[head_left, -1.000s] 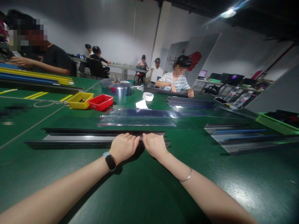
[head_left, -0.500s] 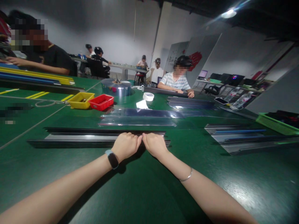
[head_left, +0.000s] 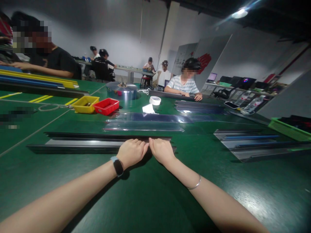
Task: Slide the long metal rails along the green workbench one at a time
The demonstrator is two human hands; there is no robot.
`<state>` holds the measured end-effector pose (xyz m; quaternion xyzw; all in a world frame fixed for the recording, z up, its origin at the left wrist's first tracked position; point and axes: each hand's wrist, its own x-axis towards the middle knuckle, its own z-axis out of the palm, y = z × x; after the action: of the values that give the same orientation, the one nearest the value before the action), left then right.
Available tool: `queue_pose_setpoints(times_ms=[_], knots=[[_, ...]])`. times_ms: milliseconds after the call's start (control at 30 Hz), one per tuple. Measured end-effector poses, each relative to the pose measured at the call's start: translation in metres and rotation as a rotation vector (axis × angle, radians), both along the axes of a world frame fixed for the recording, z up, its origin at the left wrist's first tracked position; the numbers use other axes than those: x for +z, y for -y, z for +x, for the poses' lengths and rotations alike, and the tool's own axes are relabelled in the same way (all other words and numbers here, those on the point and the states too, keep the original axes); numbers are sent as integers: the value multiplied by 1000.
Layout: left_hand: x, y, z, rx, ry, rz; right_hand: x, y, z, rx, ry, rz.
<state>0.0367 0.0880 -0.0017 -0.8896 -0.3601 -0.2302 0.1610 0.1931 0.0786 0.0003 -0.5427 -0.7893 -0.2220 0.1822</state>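
A long channel-shaped strip (head_left: 80,142), with black ribbed edges and a pale grey middle, lies crosswise on the green table (head_left: 145,194). Near its right end both hands are closed over the black near edge. My left hand (head_left: 132,151), with a dark-faced watch on the wrist, has its fingers curled over the strip. Close beside it, my right hand (head_left: 162,151) grips the same edge, the two thumbs almost touching. My palms and part of the strip's right end are hidden behind the hands.
Clear plastic strips (head_left: 145,125) lie beyond my hands, near a white tape roll (head_left: 155,100). Yellow (head_left: 85,105) and red (head_left: 106,106) bins stand at back left. More channel pieces (head_left: 243,145) lie right, before a green basket (head_left: 286,129). A co-worker (head_left: 183,84) sits opposite.
The channel strip has slid very slightly left under my hands. Both hands keep their closed grip in nearly the same place, and the view has shifted a little.
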Motion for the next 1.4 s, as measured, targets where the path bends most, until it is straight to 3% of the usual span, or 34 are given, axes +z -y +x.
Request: queue_pose_setpoints(times_ms=[300,800,1400], knots=[[3,-1,0,94,0,-31,2,4,1,28,-9,17],[-2,-2,-1,25,9,-9,-2,2,-1,69,-38,-13],[-2,-1,-2,9,20,4,-3,2,0,-4,-50,-23]])
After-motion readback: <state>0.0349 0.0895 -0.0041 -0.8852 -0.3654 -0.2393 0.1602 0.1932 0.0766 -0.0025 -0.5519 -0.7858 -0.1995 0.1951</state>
